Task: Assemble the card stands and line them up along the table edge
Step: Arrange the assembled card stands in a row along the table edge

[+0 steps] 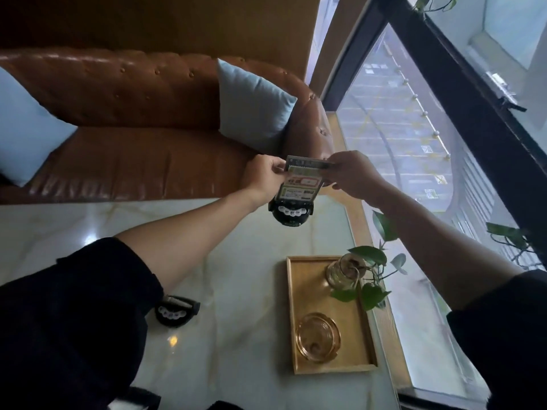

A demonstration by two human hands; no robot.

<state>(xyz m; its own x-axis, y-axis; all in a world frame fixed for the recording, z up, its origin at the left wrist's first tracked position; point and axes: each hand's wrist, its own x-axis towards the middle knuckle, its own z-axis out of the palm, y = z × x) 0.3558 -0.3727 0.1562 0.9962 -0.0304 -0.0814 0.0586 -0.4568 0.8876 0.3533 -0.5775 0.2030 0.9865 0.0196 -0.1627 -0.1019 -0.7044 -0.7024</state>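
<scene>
A printed card (300, 184) stands upright in a round black base (290, 214) at the far edge of the pale marble table (231, 291). My left hand (262, 176) pinches the card's upper left edge. My right hand (353, 171) grips its upper right corner. A second black base (177, 310) lies near my left elbow, partly hidden by my dark sleeve; a thin card edge seems to show in its slot.
A gold tray (299, 315) on the right holds an amber glass ashtray (318, 335) and a glass vase with a leafy plant (343, 272). A brown leather sofa (133, 149) with pale blue cushions sits beyond the table. A window sill (381, 315) runs along the right.
</scene>
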